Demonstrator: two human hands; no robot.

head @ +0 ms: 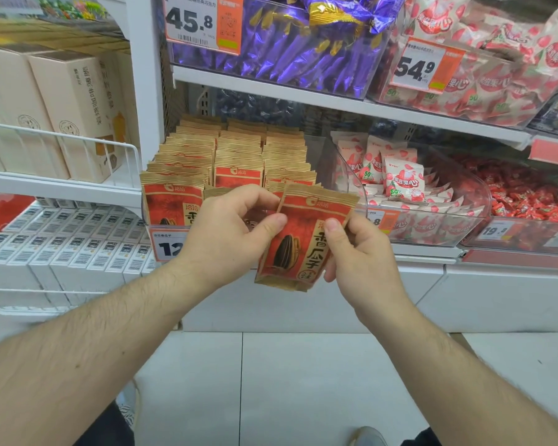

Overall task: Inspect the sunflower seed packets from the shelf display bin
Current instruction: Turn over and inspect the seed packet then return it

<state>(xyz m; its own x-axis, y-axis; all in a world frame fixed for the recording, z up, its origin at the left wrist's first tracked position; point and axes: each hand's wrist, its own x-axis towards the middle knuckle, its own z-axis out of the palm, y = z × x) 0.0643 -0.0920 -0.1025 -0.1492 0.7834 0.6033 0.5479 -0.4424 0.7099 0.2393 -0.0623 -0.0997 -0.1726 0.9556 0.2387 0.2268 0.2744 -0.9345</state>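
Both hands, left [229, 233] and right [355, 252], pinch a small stack of packets [306, 239] just in front of the bin [161, 228], front facing up, probably to read the label.

Left hand [229, 233] and right hand [358, 252] raised together, fingers and thumbs curled, pinching

Held seed packets [303, 239]: matt kraft-look paper, red print
Bin [474, 201]: clear glossy plastic
Purple wrappers [287, 43]: shiny crinkled foil
Boxes [74, 101]: matt beige card
Shelf rail [62, 140]: white coated wire
Floor [303, 381]: smooth pale tile
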